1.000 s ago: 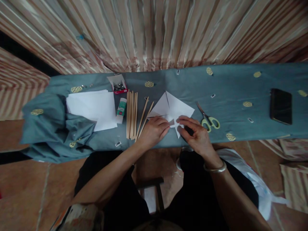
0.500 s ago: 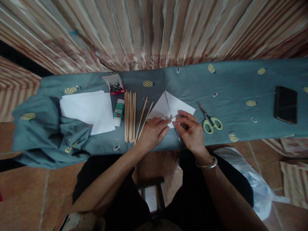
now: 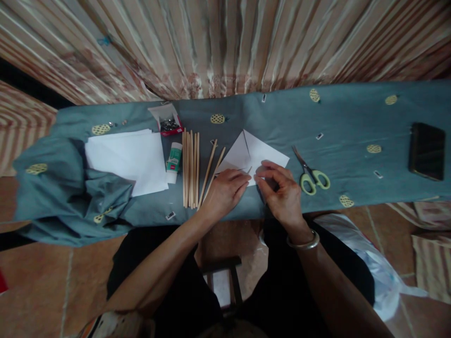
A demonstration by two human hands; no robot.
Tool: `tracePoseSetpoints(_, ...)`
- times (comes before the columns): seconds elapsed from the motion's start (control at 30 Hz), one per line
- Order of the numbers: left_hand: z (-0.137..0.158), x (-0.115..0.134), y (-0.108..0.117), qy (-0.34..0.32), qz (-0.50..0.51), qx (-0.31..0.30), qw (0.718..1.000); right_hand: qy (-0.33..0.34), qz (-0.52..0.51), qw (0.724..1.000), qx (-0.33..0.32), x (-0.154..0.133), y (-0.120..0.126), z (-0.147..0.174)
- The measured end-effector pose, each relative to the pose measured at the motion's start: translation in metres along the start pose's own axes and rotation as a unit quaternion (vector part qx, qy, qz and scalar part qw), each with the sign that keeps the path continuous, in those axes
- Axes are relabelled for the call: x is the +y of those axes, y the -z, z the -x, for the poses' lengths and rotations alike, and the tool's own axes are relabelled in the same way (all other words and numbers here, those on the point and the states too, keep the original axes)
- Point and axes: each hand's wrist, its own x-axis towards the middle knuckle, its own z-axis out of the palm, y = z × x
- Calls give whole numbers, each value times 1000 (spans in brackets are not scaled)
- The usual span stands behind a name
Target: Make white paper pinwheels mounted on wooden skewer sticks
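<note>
A white sheet of paper with slits cut inward from its corners lies partly beneath both my hands. My left hand is closed at the paper's near left part, fingertips pinched together; a small thin tip pokes up beside them. Facing it, my right hand, with a silver bangle at the wrist, pinches the paper's near right part between thumb and forefinger. My fingers cover the sheet's near corner. Just right of the paper lie green-handled scissors, slightly parted at the blades.
Wooden sticks lie left of the paper, two set apart from the bunch. Beyond them are a glue tube, a red-and-white box of small metal pieces and stacked white sheets. A black phone rests far right on the green cloth.
My fingertips have shifted slightly at the paper, and the white flap between them shows less; a thin tip now stands by the left fingers. The view has moved a little.
</note>
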Motion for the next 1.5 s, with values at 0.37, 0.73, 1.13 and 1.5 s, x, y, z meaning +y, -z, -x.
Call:
tracePoseSetpoints(0.37, -2, -1, -1, -1, -26, 8, 1000, 43, 40, 998, 2, 3, -1, 2)
tracePoseSetpoints(0.73, -4, -1, -3, 0, -36, 13, 999, 100, 99, 990, -3, 3, -1, 4)
tracePoseSetpoints(1.13, -4, 0, -2, -1, -51, 10, 999, 159, 133, 977, -51, 9, -4, 5)
tracePoseSetpoints(1.5, -4, -1, -3, -4, -55, 12, 998, 183, 160, 969, -39, 11, -12, 5)
